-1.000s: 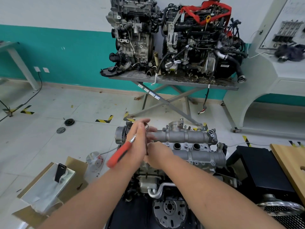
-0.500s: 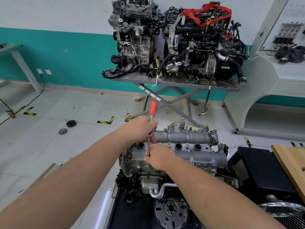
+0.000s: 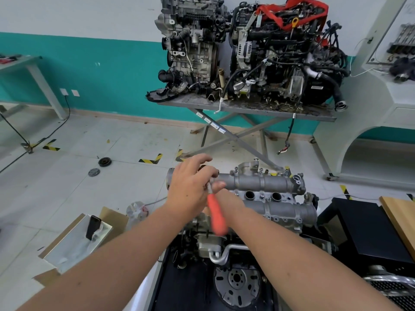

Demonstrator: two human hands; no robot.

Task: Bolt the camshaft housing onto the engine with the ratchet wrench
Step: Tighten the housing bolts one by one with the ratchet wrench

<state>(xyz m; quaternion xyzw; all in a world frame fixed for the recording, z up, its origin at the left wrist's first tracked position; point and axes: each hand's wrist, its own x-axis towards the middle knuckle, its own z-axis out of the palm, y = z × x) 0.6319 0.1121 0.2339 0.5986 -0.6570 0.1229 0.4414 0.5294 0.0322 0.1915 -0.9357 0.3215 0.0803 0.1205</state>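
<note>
The ratchet wrench [image 3: 216, 217] has swung from pointing far to near; the left hand [image 3: 190, 187] pinches its head, right hand [image 3: 221, 196] mostly hidden, grip unclear — a bolt on the housing [image 3: 265, 182] is likely being tightened.

The wall [image 3: 78, 21] is white above and teal [image 3: 107, 79] below, with two sockets [image 3: 69, 92] at 9 o'clock. The floor [image 3: 67, 180] is pale grey tile marked with yellow-and-black hazard tape [image 3: 151, 158]. At 12 o'clock a grey folding stand [image 3: 244, 108] carries two spare engines [image 3: 247, 48]. A grey table [image 3: 33, 70] stands at 10 o'clock, a white cabinet [image 3: 381, 113] at 2 o'clock. Light is even.
</note>
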